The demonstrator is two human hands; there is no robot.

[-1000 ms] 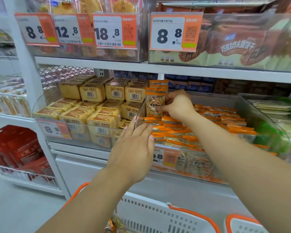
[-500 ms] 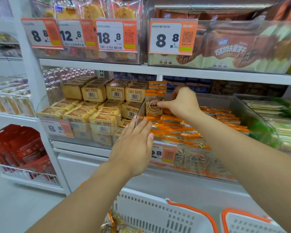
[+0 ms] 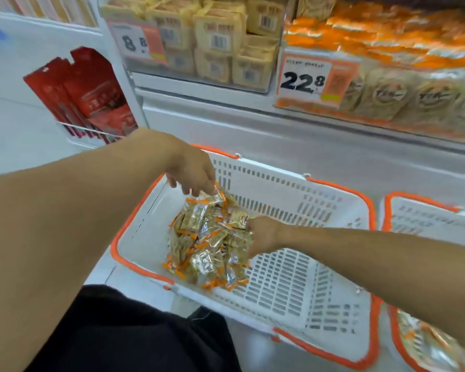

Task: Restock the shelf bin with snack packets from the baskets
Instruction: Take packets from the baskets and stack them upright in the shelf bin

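Reaching down into the white slotted plastic basket with orange rim (image 3: 293,285), both hands worked at a heap of small gold-foil snack packets with orange ends (image 3: 210,242), which lay against the basket's left wall. The left hand (image 3: 192,174) hung over the heap's far end, its fingers curled downward and pinching the corner of one packet. The right hand (image 3: 263,233) pressed into the heap's right side, its fingers buried among the packets (whether they had closed on any could not be told). Just beside this basket, at the right edge, stood a second white basket with orange rim (image 3: 424,218) holding more foil packets. Above, on the shelf, the clear shelf bin (image 3: 387,114) of orange-edged packets carried a white and orange price tag reading 22.8 (image 3: 310,77). Left of it sat pale yellow wrapped cakes (image 3: 220,41), and red pouches (image 3: 91,95) hung in a wire rack.
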